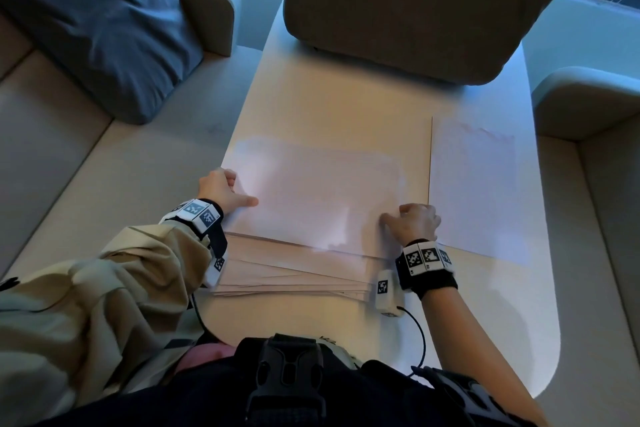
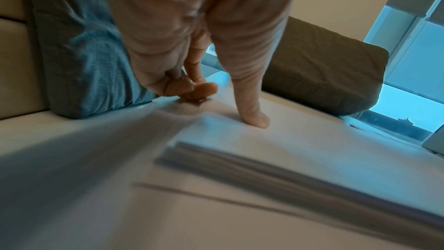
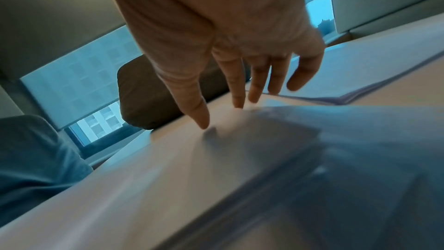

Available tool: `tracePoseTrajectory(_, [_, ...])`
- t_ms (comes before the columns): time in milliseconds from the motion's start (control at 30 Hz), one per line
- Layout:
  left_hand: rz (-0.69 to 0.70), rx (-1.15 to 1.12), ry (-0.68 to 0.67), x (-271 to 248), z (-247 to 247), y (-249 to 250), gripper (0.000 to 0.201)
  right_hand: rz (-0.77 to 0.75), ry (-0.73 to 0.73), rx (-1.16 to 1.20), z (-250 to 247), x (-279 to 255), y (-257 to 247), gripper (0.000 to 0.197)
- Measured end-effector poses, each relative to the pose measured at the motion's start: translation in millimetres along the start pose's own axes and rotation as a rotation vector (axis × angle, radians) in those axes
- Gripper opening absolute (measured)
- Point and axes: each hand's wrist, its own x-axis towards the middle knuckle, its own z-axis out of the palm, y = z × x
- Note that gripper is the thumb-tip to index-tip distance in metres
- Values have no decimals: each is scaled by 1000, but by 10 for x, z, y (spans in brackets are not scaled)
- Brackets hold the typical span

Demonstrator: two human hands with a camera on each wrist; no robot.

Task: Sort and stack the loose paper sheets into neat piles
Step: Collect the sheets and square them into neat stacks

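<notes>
Setting: pale, round-cornered desk (image 1: pixel 519 340) set between beige sofa seats, window light behind.
Near edge: a fanned, uneven pile of loose pale paper sheets (image 1: pixel 294 274) lies by the desk's near left edge, its lower sheets splayed out toward the person.
Top sheet: one white paper sheet (image 1: pixel 318 191) lies over that pile, skewed against the sheets beneath.
Left hand (image 1: pixel 221 192): at the sheet's left edge; thumb flat on top, fingers (image 2: pixel 192 90) curled down at the edge, apparently pinching it.
Right hand (image 1: pixel 415 222): at the sheet's near right corner; fingers (image 3: pixel 240 83) extended and slightly spread, tips touching the paper, not gripping.
Right side: a squared pile of white sheets (image 1: pixel 474 184) lies flat toward the desk's right edge, apart from the fanned pile.
Far edge: a brown cushion (image 1: pixel 415 10) rests on the desk's far end; a blue-grey pillow (image 1: pixel 97 28) sits on the sofa beyond the left edge.
Progress: judged partway; one pile looks tidy, the near one needs squaring.
</notes>
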Motion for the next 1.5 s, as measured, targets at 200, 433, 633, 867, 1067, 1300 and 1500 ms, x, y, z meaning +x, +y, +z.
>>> tracePoseTrajectory(200, [155,-5,-22,-41,85,10,30,-195,14,245,-26,-126,-153,25])
tracePoseTrajectory(433, [141,-71,-15,-35,106,-38,32,-573,-155,91,64,-325,-287,80])
tracePoseTrajectory(633, [137,-53,40,-77,115,6,55,-558,-118,405,0,-317,-210,40])
tracePoseTrajectory(867, [86,-325,34,-85,-92,161,122,-320,-272,970,-409,-332,-14,12])
tracePoseTrajectory(1067, [299,-688,83,-293,-320,587,38,-402,-155,1060,-656,-404,-80,13])
tracePoseTrajectory(1300, [355,-759,86,-300,-355,686,39,-466,-79,1023,-779,-352,-184,30])
tracePoseTrajectory(1500, [328,-737,85,-331,-284,617,36,-397,-83,1012,-670,-327,-173,36])
